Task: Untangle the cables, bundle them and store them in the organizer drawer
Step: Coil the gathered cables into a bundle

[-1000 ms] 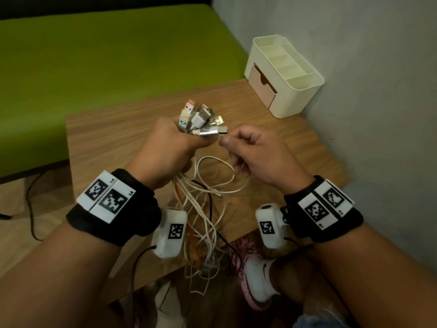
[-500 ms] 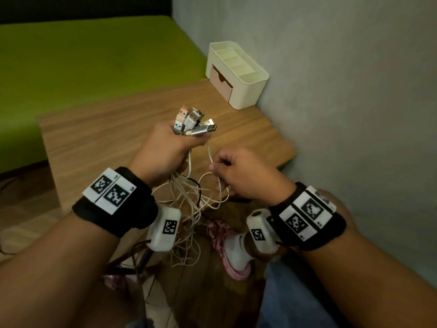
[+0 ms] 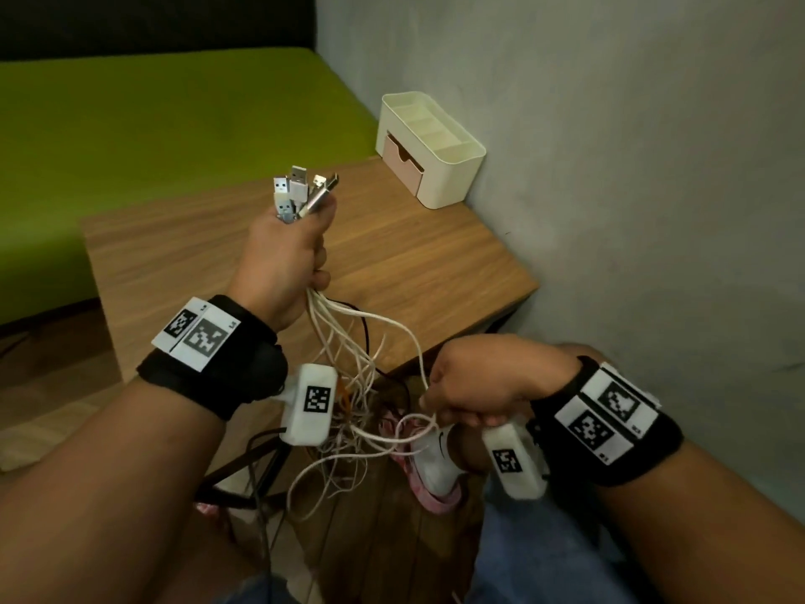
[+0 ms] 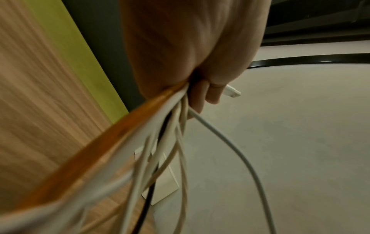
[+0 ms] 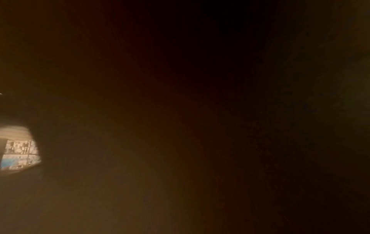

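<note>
Since prev frame: right hand (image 3: 483, 383) dropped low and toward body, off the plug end, now pulling one white cable (image 3: 405, 337) down and away from the bunch; left hand (image 3: 285, 259) raised higher. Means untangling still underway, one strand being drawn out; bundling and storing not started.

Left grip: closed fist round cables (image 3: 344, 342) just below plugs (image 3: 302, 191), USB ends sticking up above the fist; wrist view shows fingers (image 4: 202, 98) wrapped tight on white strands plus an orange one (image 4: 120, 125) and a black one. Right grip: fingers curled, pinching the single white cable. Right wrist view nearly all dark, no detail.

Cables mostly white, thin, hanging in loose loops below the tabletop (image 3: 414, 263) edge, still crossed. Organizer (image 3: 448, 167) at far tabletop corner by wall, pink drawer (image 3: 398, 161) looks shut or nearly so.
</note>
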